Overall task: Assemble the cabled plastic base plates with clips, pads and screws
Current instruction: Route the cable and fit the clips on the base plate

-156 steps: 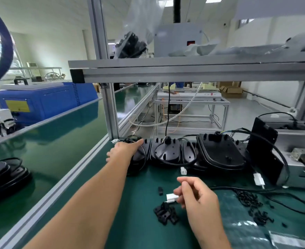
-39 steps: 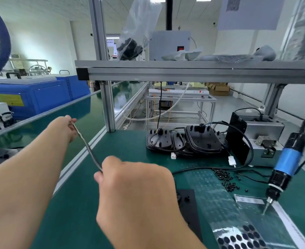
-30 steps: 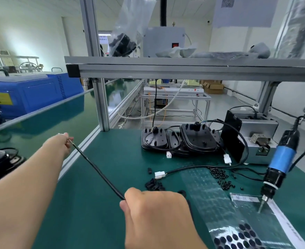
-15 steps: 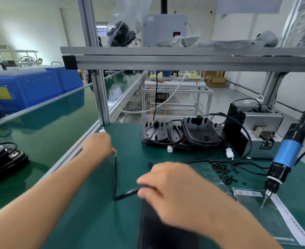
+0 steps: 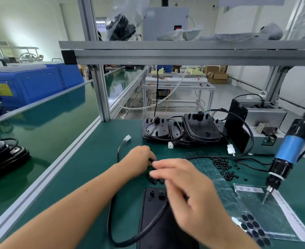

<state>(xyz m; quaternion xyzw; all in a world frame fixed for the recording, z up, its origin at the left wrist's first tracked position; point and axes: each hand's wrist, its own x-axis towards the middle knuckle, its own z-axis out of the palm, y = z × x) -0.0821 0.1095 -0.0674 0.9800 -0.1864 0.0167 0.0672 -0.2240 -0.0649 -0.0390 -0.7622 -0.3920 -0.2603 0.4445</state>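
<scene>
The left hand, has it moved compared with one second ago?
Yes. The left hand has come in from the aluminium table edge toward the middle, beside the right hand, in front of the stacked base plates.

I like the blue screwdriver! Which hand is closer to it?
Right. The right hand is mid-table, nearer the blue screwdriver hanging at the right edge; the left hand lies farther left.

You're at a green-topped bench (image 5: pixel 87 159) w/ aluminium frame posts (image 5: pixel 99 92) and a grey overhead shelf (image 5: pixel 184 51). A 2nd green bench (image 5: pixel 40 119) runs along your left, a blue machine (image 5: pixel 33 81) behind it. White walls, pale floor (image 5: pixel 238 97), cardboard boxes (image 5: pixel 216 76) far back, daylight from the left.
</scene>
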